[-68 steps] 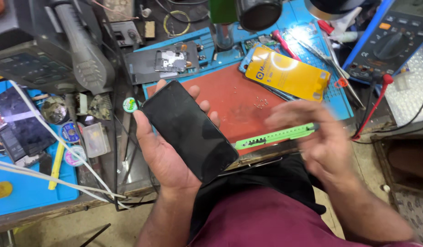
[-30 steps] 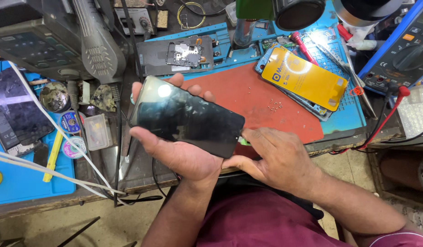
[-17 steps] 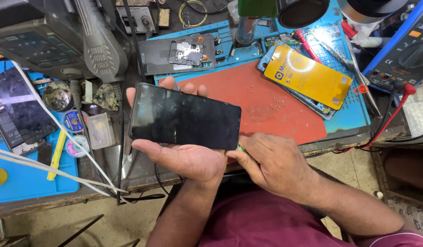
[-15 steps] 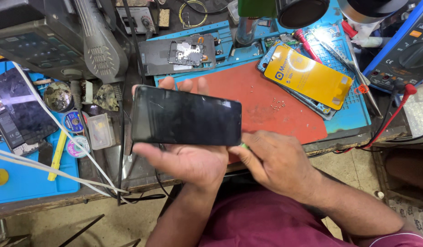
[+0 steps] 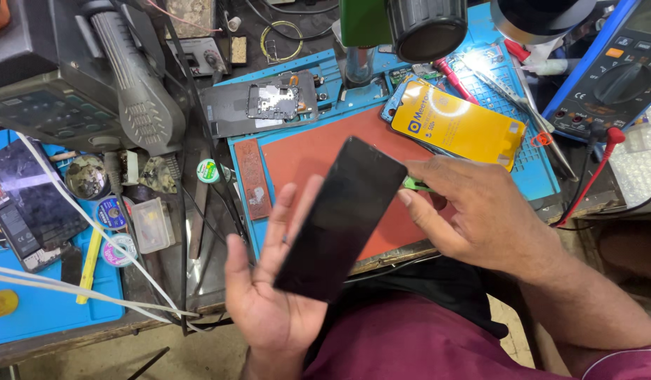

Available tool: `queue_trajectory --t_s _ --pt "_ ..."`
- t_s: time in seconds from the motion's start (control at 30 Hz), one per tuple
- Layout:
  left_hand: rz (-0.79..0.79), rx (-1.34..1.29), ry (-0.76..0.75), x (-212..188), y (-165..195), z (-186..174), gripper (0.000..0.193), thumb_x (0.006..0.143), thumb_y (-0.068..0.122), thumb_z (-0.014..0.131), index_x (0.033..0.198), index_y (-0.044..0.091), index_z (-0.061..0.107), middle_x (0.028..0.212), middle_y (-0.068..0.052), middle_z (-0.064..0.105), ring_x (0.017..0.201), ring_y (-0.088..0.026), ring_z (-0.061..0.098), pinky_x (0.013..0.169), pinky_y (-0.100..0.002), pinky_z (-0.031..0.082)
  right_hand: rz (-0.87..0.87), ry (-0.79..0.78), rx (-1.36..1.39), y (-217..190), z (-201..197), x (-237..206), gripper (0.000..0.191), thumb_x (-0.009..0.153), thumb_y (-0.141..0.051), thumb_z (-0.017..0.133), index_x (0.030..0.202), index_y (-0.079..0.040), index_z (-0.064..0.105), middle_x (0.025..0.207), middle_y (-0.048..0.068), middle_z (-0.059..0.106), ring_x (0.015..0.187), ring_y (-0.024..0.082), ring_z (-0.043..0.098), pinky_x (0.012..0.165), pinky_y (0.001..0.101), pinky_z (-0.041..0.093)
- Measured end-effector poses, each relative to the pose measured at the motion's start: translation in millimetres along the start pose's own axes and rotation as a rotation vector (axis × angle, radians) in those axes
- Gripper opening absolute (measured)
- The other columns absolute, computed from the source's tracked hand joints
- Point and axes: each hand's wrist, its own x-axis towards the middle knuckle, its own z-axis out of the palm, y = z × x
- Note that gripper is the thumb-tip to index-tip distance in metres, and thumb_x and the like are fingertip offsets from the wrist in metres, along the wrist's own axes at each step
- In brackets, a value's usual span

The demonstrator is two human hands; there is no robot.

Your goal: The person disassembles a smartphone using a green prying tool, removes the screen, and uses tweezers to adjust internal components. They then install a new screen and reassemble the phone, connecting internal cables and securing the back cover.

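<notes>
The black phone [image 5: 339,218] had swung from flat to upright on the open left hand [image 5: 276,295], the right hand [image 5: 480,218] pinching its top corner, so handling continued.

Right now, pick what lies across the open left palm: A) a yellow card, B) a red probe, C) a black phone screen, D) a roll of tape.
C: the black phone screen rests tilted on the left hand, while the right hand pinches its upper edge.
</notes>
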Motion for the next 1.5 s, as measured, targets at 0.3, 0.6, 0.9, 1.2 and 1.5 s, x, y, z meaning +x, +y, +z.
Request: queue_trajectory --t_s 0.3,0.6,0.9,1.2,1.5 --pt "-0.163 -0.080 -0.095 -35.3 -39.5 -18.7 0.057 0.110 0.043 0.032 0.160 0.016 0.027 0.165 -0.016 0.035 0.150 -0.038 0.041 0.119 -0.065 0.038 -0.170 -0.165 0.026 -9.7 0.1 -19.4 0.031 0.085 -0.012 0.064 0.113 0.001 0.070 0.082 0.014 0.069 0.075 0.034 0.068 0.066 0.0426 0.052" --pt "-0.151 0.146 0.004 -41.0 -45.9 -32.8 0.048 0.110 0.041 0.036 0.152 0.017 0.034 0.154 -0.016 0.047 0.139 -0.033 0.052 0.108 -0.056 0.052 -0.138 -0.018 -0.014 -15.5 18.9 -47.9 0.031 0.081 -0.032 0.081 0.090 -0.004 0.070 0.076 0.008 0.068 0.065 0.028 0.067 0.054 0.0387 0.050" --pt "-0.195 0.138 -0.085 -39.0 -46.1 -39.2 0.055 0.112 0.041 0.048 0.156 0.009 0.036 0.151 -0.023 0.049 0.132 -0.037 0.057 0.106 -0.052 0.054 -0.167 0.008 -0.069 -9.1 6.4 -53.5 0.041 0.079 -0.040 0.083 0.100 -0.007 0.071 0.081 0.006 0.068 0.070 0.026 0.068 0.058 0.0369 0.051" --pt "0.107 0.347 -0.040 -26.5 -19.7 -27.4 0.078 0.100 0.033 0.070 0.160 0.001 0.033 0.149 -0.027 0.049 0.133 -0.041 0.055 0.111 -0.056 0.048 0.068 0.447 -0.480 45.6 -52.2 -26.6 0.038 0.095 0.008 0.063 0.133 0.004 0.063 0.105 0.023 0.065 0.094 0.041 0.064 0.078 0.0482 0.053" --pt "0.432 1.130 -0.357 32.3 -16.3 -0.9 0.101 0.082 -0.005 0.083 0.161 0.011 0.023 0.154 -0.021 0.050 0.136 -0.028 0.055 0.119 -0.041 0.049 -0.148 0.145 0.461 24.9 -14.8 -31.6 0.105 0.068 -0.035 0.089 0.155 -0.005 0.040 0.148 0.016 0.059 0.142 0.025 0.056 0.124 0.0396 0.041"
